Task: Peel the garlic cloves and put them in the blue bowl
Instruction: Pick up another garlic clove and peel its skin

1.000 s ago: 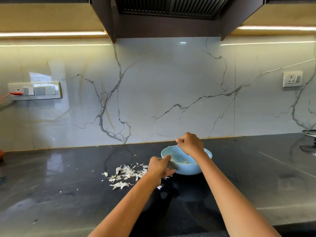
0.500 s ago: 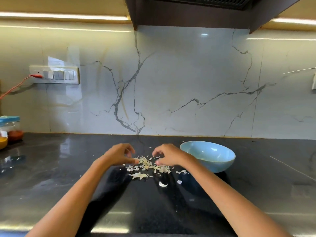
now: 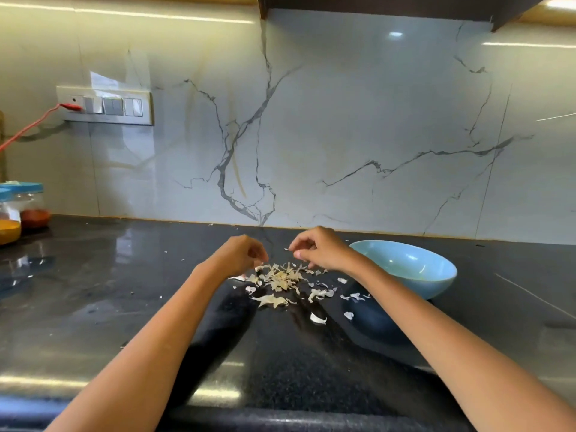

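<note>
Garlic skins (image 3: pixel 279 280): a loose heap of thin, papery, off-white flakes on the worktop, between the two hands; stray curled bits lie scattered toward the bowl and nearer the camera.
Garlic cloves: no whole clove can be made out, in the heap or in the bowl; too small and blurred to tell.
Blue bowl (image 3: pixel 417 277): pale blue, smooth and glossy, wide and shallow with a rounded wall; it stands on the worktop just right of the skins, behind the right forearm.
Worktop (image 3: pixel 93 307): dark polished stone, finely speckled, mirroring the lights.
Wall: glossy white marble-look panels with grey veins.
Left hand (image 3: pixel 238 255): fingers curled, fingertips down at the left edge of the heap; whether it pinches anything I cannot tell.
Right hand (image 3: pixel 319 247): raised just above the heap, fingers curled, thumb and forefinger close together; anything between them is too small to see.
Jars (image 3: pixel 21 208): clear, blue-lidded, with red and yellow powders, far left.
</note>
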